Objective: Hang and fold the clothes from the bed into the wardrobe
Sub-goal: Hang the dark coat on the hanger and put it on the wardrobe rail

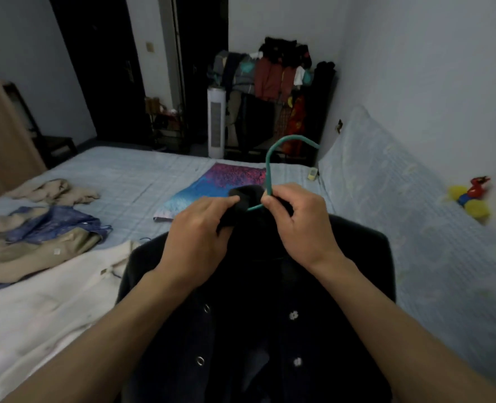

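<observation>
The fuzzy black coat's [255,286] collar was pinched by the left hand [200,228]; the thin teal wire hanger [270,167] was gripped by the right hand [299,222].

Two hands were in play, left hand [195,228] and right hand [299,219], with one green hanger [270,158] and one black jacket [258,286]. The one bed [130,175] carried five more pieces: far beige garment [54,191], near beige garment [37,254], blue garment [54,225], white garment [46,301], purple cloth [211,184]. There was one toy [470,199] and one fan [215,123].
</observation>
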`<act>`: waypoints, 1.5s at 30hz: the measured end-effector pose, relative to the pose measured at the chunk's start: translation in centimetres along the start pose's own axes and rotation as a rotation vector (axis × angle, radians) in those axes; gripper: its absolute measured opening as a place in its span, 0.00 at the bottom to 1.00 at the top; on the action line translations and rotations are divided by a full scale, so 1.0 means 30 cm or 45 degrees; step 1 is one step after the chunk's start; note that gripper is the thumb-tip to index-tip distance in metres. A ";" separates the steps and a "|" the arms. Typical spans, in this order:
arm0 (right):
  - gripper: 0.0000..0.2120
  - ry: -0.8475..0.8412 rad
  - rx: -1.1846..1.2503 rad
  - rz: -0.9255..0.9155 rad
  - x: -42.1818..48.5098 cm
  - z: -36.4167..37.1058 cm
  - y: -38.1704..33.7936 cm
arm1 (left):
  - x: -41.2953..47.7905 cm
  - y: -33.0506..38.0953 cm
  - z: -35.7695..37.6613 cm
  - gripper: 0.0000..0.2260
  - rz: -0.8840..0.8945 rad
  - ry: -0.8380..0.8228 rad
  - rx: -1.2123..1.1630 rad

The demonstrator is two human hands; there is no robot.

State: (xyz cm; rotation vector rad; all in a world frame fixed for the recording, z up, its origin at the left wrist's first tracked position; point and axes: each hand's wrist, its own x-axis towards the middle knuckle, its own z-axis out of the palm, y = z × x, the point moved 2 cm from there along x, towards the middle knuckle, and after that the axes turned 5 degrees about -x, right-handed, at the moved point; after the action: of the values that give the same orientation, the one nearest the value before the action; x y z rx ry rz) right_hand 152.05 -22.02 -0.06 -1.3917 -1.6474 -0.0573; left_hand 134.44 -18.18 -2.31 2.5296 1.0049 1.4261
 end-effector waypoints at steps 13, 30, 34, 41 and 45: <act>0.09 0.001 0.047 -0.454 0.123 -0.211 -0.643 | 0.000 0.327 -0.675 0.16 0.041 0.384 0.377; 0.13 -0.485 0.048 -0.795 0.131 0.076 -1.312 | -0.363 0.170 -1.469 0.18 -0.163 0.656 0.637; 0.15 -0.416 0.050 -0.840 0.061 0.233 -1.522 | -0.474 0.119 -1.647 0.18 -0.176 0.662 0.676; 0.08 -0.196 0.166 -0.983 -0.016 0.461 -1.776 | -0.618 0.026 -1.896 0.19 -0.153 0.593 0.809; 0.07 -0.213 0.301 -1.002 -0.045 0.567 -1.916 | -0.698 -0.044 -2.037 0.19 -0.187 0.522 0.861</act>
State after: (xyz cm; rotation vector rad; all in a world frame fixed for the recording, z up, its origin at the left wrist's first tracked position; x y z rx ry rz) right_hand 96.31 -33.59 18.72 -0.5227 -2.1748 -0.1951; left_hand 78.30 -44.14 16.37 2.5016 1.9905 1.8444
